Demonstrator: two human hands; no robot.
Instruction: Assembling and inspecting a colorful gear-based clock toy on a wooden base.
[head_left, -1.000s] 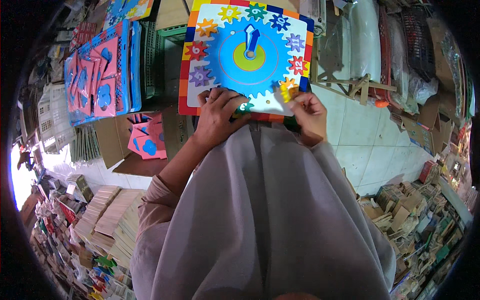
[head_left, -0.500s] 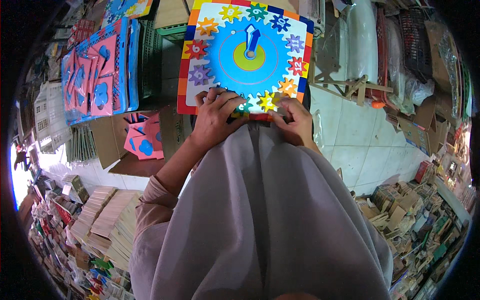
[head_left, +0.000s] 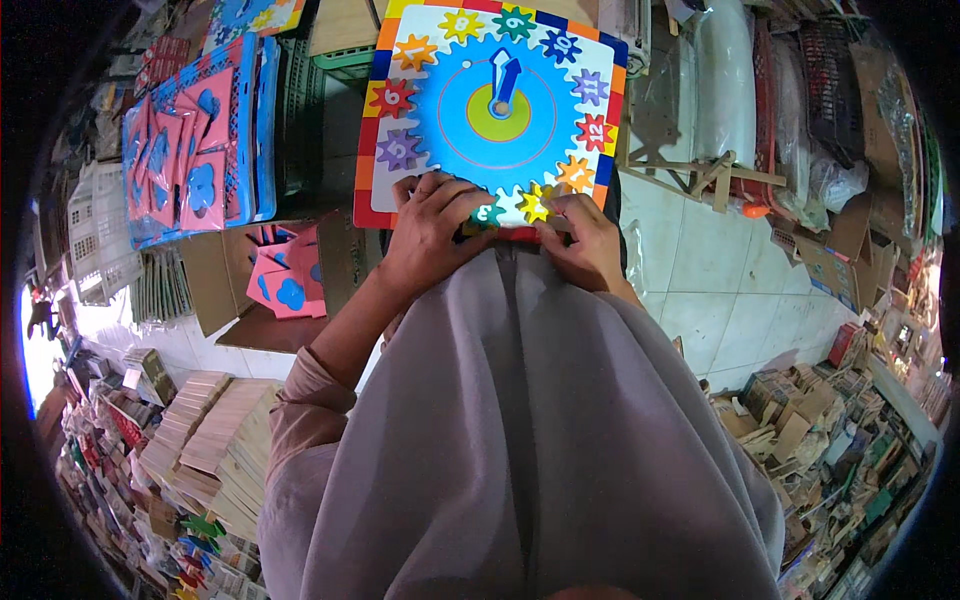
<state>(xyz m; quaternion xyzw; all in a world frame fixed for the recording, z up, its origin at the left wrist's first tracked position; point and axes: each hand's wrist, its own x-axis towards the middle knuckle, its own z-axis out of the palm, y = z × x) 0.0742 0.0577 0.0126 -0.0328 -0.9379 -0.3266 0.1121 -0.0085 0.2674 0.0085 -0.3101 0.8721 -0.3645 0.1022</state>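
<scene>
A square toy clock puzzle board (head_left: 395,182) with a checkered colour border lies in front of me. A large blue toothed disc (head_left: 540,140) fills its middle, with two blue-and-white clock hands (head_left: 506,80) pointing away from me. Colourful numbered gear pieces ring the disc. My left hand (head_left: 432,230) rests with curled fingers over the board's near edge, hiding part of a green gear piece (head_left: 488,214). At the near right, my right hand (head_left: 588,240) has its thumb and fingers closed on a yellow gear piece (head_left: 532,204).
Left of the board, a blue crate (head_left: 262,140) carries pink packs with blue shapes. Below it stands an open cardboard box (head_left: 215,285) with more pink pieces. Stacked wooden boards (head_left: 225,430) lie lower left. On the right are white floor tiles (head_left: 700,250) and a wooden frame (head_left: 720,180).
My right hand has shifted slightly left, its fingers now covering more of the yellow gear piece. The left hand and board stay nearly still.
</scene>
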